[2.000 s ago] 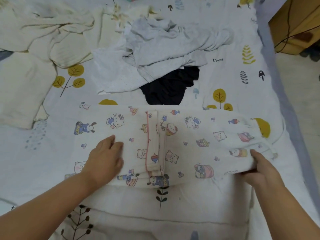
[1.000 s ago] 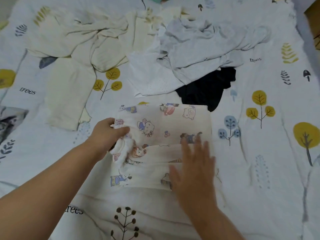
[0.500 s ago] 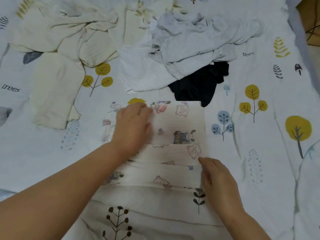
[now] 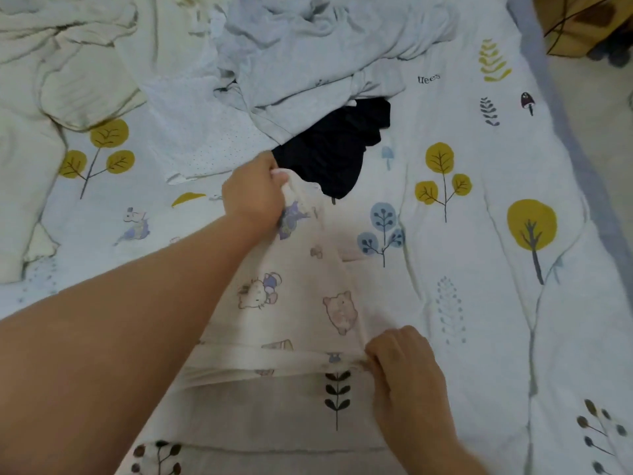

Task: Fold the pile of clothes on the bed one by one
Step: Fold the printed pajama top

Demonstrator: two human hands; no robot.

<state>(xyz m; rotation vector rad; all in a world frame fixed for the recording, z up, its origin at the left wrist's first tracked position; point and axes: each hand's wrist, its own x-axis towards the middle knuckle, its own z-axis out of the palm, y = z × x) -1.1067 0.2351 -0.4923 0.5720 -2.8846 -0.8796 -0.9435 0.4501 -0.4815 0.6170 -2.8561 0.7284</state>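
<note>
Tree-print bedsheet (image 4: 479, 234): left hand (image 4: 255, 197) and right hand (image 4: 404, 368) pinch cartoon-print garment (image 4: 308, 296), black garment (image 4: 335, 149) just beyond.

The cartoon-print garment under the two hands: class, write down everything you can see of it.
The cartoon-print garment is a cream, soft-looking cloth printed with small cats, bears and other figures. It lies partly folded on the tree-patterned bedsheet, running from near the black garment down towards the viewer. The left hand grips its far corner and lifts it slightly; the right hand pinches its near folded edge, where several layers show. The left forearm covers its left side.
</note>
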